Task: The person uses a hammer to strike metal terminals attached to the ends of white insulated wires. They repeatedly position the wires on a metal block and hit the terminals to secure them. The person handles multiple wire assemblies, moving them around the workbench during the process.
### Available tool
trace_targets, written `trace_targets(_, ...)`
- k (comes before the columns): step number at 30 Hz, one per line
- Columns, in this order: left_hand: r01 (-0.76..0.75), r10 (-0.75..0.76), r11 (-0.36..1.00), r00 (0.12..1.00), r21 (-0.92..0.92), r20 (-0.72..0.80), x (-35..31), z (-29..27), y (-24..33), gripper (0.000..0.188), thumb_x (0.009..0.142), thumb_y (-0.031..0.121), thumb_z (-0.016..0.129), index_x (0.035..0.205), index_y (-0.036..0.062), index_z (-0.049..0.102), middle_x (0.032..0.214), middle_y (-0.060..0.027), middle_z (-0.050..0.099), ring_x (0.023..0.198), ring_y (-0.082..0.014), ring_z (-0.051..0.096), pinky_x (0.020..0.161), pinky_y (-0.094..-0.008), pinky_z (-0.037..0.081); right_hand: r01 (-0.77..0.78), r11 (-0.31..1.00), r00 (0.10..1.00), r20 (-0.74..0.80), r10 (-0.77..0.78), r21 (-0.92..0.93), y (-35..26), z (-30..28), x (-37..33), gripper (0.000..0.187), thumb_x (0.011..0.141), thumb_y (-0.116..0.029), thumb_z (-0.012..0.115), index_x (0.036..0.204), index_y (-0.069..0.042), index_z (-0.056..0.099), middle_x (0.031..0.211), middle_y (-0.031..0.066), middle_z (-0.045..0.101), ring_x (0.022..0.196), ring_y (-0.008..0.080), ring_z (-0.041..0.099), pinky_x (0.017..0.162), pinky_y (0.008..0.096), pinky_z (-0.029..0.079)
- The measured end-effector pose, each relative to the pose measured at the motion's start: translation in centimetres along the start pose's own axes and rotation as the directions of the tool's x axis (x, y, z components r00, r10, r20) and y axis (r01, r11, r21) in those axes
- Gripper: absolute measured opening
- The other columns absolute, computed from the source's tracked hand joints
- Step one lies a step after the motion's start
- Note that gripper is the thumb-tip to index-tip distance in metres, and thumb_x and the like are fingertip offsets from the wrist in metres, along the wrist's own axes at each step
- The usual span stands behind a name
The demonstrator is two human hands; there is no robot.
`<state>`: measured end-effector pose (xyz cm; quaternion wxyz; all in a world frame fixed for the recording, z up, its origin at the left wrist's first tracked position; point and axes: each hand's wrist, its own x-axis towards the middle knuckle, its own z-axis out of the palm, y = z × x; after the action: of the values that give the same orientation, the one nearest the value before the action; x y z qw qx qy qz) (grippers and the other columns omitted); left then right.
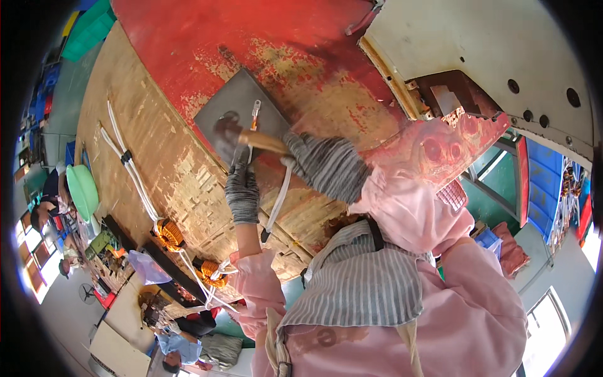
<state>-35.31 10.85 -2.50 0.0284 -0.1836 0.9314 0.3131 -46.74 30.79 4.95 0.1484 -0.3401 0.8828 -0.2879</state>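
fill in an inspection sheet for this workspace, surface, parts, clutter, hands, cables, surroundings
Surface: table worn, red paint flaked in patches, bare wood at left.
Job's things: hammer with wooden handle, its head blurred over a dark metal plate; metal cable end also over the plate.
Clutter: two orange coils near the table's lower left edge.
Hands: both gloved; right hand grips the hammer; left hand by the plate, grip unclear.
Cables: white cable near the hands; white wires at left.
Surroundings: green basin, blue bins, other people.
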Motion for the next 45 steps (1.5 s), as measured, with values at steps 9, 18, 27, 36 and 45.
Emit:
trace_targets(9, 0.048, -0.048, 0.999, 0.998, -0.005, 0.033, -0.4, -2.4, 0.7, 0.037, 0.082, 0.006, 0.045, 0.119, 0.0065, 0.048, 0.113, -0.0155, 0.053, 0.105, -0.0305, 0.05, 0.09, -0.035, 0.039, -0.108, 0.98, 0.989, 0.12, 0.088, 0.167, -0.6, 0.8, 0.8, 0.033, 0.084, -0.034, 0.048, 0.098, -0.004, 0.048, 0.059, 0.0136, 0.054, 0.05, 0.0311, 0.056, 0.042, 0.0415, 0.043)
trace_targets(18, 0.087, -0.086, 0.993, 0.996, -0.08, 0.014, 0.1, -2.3, 1.7, 0.03, 0.086, 0.011, 0.046, 0.115, 0.0047, 0.051, 0.11, -0.0182, 0.054, 0.1, -0.0314, 0.053, 0.086, -0.0348, 0.041, -0.071, 0.993, 0.988, 0.145, 0.057, 0.091, 0.7, 1.9, 0.3, 0.028, 0.085, -0.03, 0.048, 0.095, -0.004, 0.047, 0.063, 0.0127, 0.055, 0.049, 0.0278, 0.055, 0.039, 0.0389, 0.042)
trace_targets(27, 0.219, -0.221, 0.975, 0.973, 0.028, 0.062, -0.1, -1.4, 0.0, 0.026, 0.086, 0.013, 0.048, 0.108, 0.0024, 0.054, 0.105, -0.0185, 0.057, 0.098, -0.0316, 0.054, 0.084, -0.0343, 0.042, 0.108, 0.987, 0.987, -0.128, -0.093, 0.116, -1.2, 0.7, -0.5, 0.031, 0.082, -0.032, 0.052, 0.096, -0.005, 0.05, 0.061, 0.012, 0.053, 0.047, 0.0285, 0.052, 0.039, 0.0393, 0.039)
trace_targets(36, 0.157, -0.154, 0.987, 0.985, -0.031, 0.083, 0.5, -1.8, 1.9, 0.034, 0.086, 0.01, 0.046, 0.12, 0.0097, 0.048, 0.112, -0.014, 0.055, 0.103, -0.0263, 0.053, 0.087, -0.0332, 0.041, -0.205, 0.967, 0.974, 0.134, 0.185, 0.152, 0.7, 1.9, 0.3, 0.027, 0.084, -0.031, 0.048, 0.091, -0.005, 0.049, 0.065, 0.0146, 0.058, 0.057, 0.0324, 0.058, 0.048, 0.0416, 0.045)
trace_targets(45, 0.221, -0.214, 0.972, 0.973, -0.081, 0.091, 0.6, -1.9, 1.6, 0.035, 0.085, 0.008, 0.047, 0.12, 0.0092, 0.049, 0.113, -0.0135, 0.055, 0.104, -0.0253, 0.053, 0.088, -0.0328, 0.041, -0.166, 0.972, 0.985, -0.019, 0.171, 0.166, 1.9, -1.0, 1.4, 0.027, 0.086, -0.033, 0.045, 0.088, -0.006, 0.047, 0.058, 0.0147, 0.055, 0.051, 0.0326, 0.056, 0.044, 0.0427, 0.043)
